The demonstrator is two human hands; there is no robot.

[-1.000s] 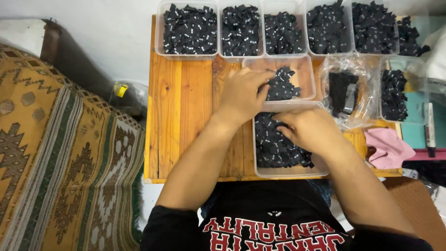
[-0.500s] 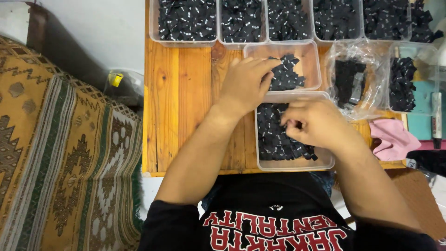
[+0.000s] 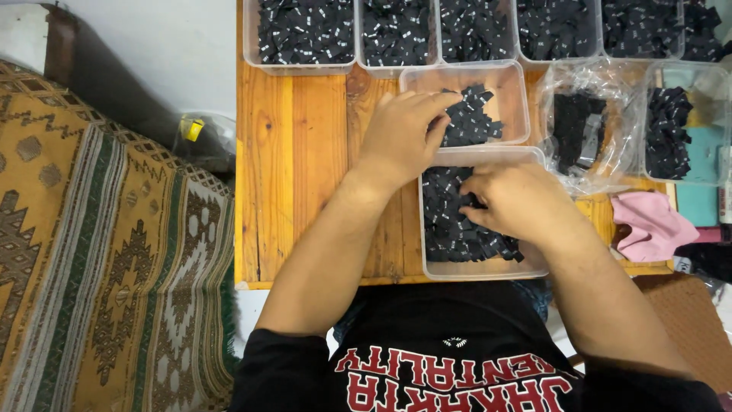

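- Landmark: the near tub (image 3: 482,268), a clear plastic box at the front edge of the wooden table (image 3: 293,175), half full of small black labels (image 3: 450,229).
- The right hand (image 3: 522,200) has stayed inside the near tub, fingers curled into the labels; whether it pinches one I cannot tell.
- The left hand (image 3: 404,137) has stayed just behind the near tub, fingertips closed on the black pieces in the second tub (image 3: 467,107) (nearly bare at its left end).
- Little has shifted in a second, so the sorting between these two tubs looks mid-cycle.
- Behind both runs a row of full tubs (image 3: 396,34); right of the near tub lie a crumpled clear bag (image 3: 583,126) and pink cloth (image 3: 648,225).
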